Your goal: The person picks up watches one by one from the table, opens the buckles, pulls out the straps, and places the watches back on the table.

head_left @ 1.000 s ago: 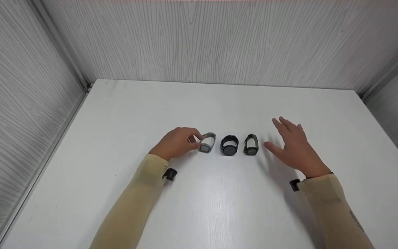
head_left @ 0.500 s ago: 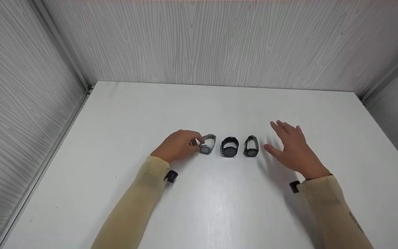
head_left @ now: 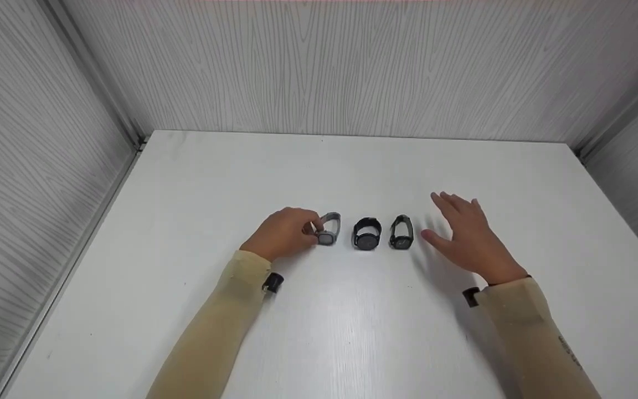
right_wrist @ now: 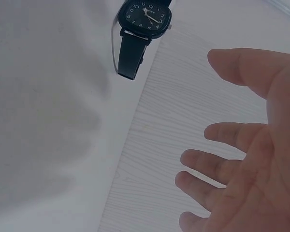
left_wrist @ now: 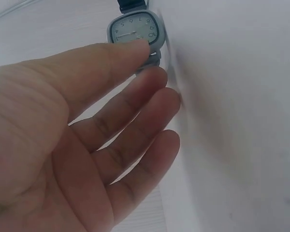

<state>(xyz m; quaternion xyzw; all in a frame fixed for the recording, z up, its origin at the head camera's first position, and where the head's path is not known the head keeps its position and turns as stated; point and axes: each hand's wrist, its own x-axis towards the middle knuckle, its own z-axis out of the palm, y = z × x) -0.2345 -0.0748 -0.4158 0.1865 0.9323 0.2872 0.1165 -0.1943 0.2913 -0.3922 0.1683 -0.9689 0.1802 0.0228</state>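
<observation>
My left hand (head_left: 283, 234) pinches a grey-banded watch (head_left: 327, 239) on the white table, with the thumb at the edge of its case. Up close in the left wrist view, the watch's pale dial (left_wrist: 133, 30) has numerals, and the thumb covers its lower part. To the right stands a black round-faced watch (head_left: 367, 242), its strap closed in a loop. Beyond that is a dark watch (head_left: 401, 243) with a rounded-square face, also looped. My right hand (head_left: 469, 238) hovers to the right of this dark watch, fingers spread, touching nothing.
The white tabletop (head_left: 319, 332) spreads around the row of watches. A wood-grain back panel (head_left: 319, 66) rises at its far edge, with side panels at left and right. Both sleeves have a small black device at the cuff.
The grey watch has turned slightly under my left fingers, its band loop swinging left to stand straighter. My right hand and the other two watches have hardly moved.
</observation>
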